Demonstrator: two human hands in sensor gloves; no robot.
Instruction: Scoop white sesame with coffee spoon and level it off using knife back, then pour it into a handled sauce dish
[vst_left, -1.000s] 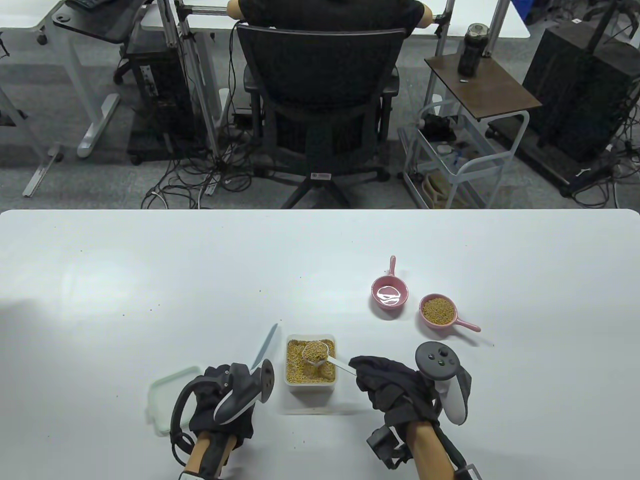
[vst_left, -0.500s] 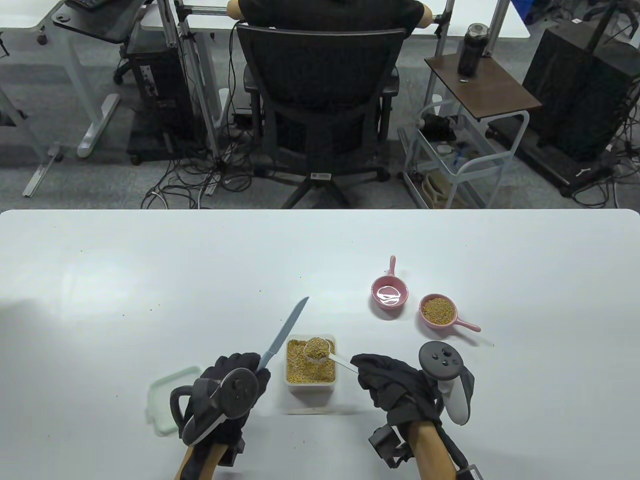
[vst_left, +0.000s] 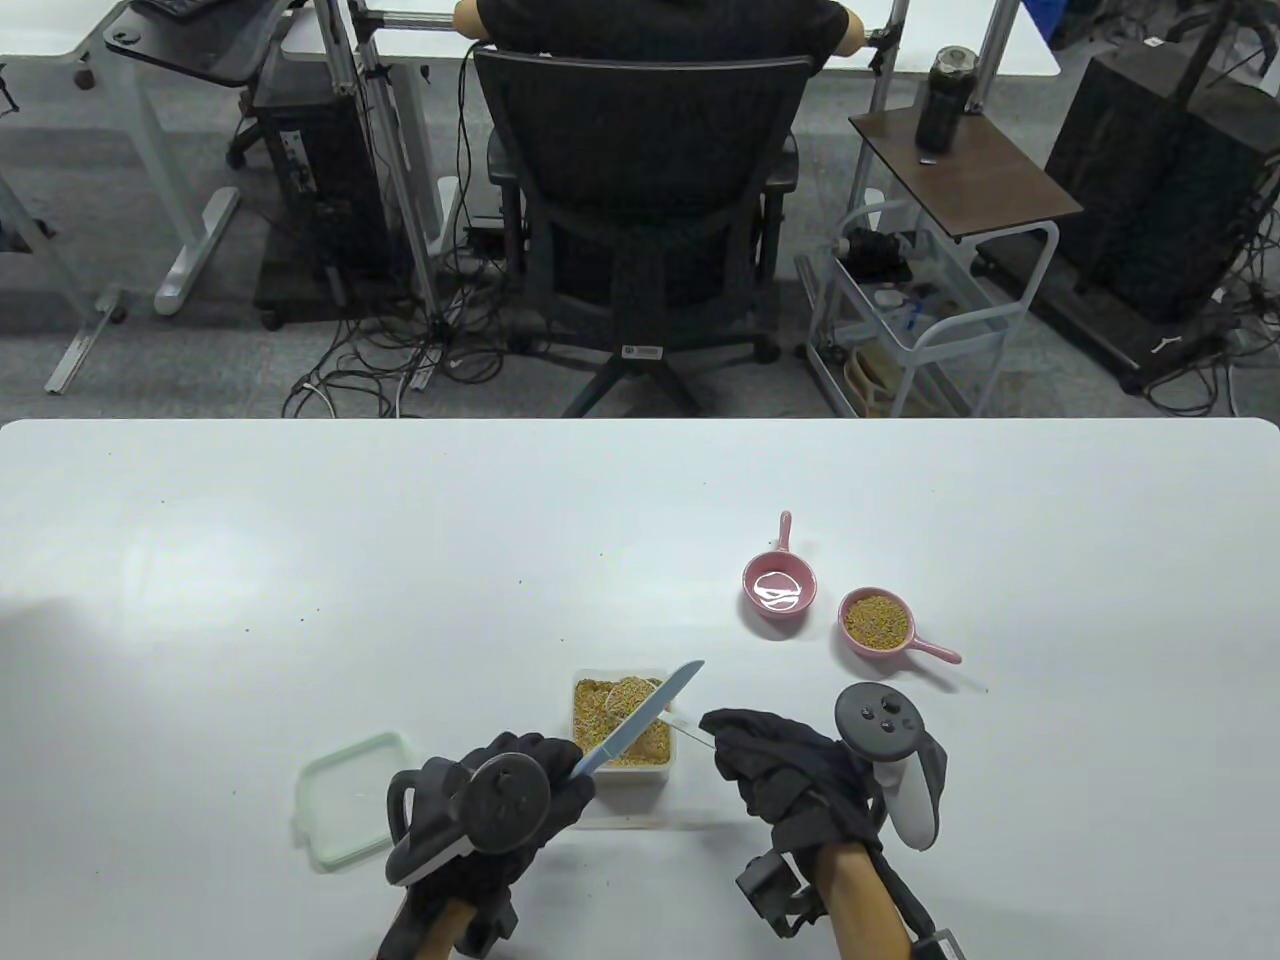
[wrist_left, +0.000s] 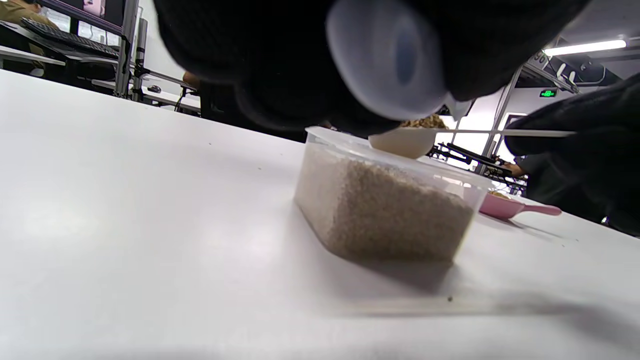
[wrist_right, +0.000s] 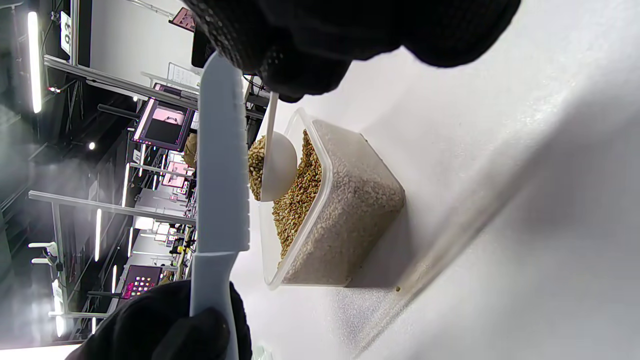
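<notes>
On the table (vst_left: 300, 560), near its front edge, stands one clear sesame tub (vst_left: 620, 735), my landmark for everything else. Largest to smallest, by count: one table; one tub lid (vst_left: 345, 800), lying well to the left of the tub; one tub, filled with loose white sesame (vst_left: 598, 722); two pink handled sauce dishes beyond the tub to the right, the farther dish (vst_left: 779, 585) showing only a glossy bottom, the nearer dish (vst_left: 878, 622) already holding seed; one knife (vst_left: 640, 718); one coffee spoon (wrist_right: 278, 165).

My left hand (vst_left: 520, 800), just in front of the tub's left corner, is clenched round the knife handle, so the blade slants across the tub and over the spoon. My right hand (vst_left: 775, 765), just right of the tub, pinches the end of the thin spoon handle; the bowl hangs over the tub, heaped with sesame. Whether the blade touches the heap I cannot tell.

Handling, as I judge it: the spoon is light, stiff plastic, and its long, slim handle would tip easily, so the grip belongs at the handle's end with the bowl kept level. The sesame is dry, free-running and spills at any tilt; levelling is best done over the tub. The knife looks light and rigid, and is best held by the handle. The dishes look ceramic, glossy and breakable; each is best taken by its handle.
</notes>
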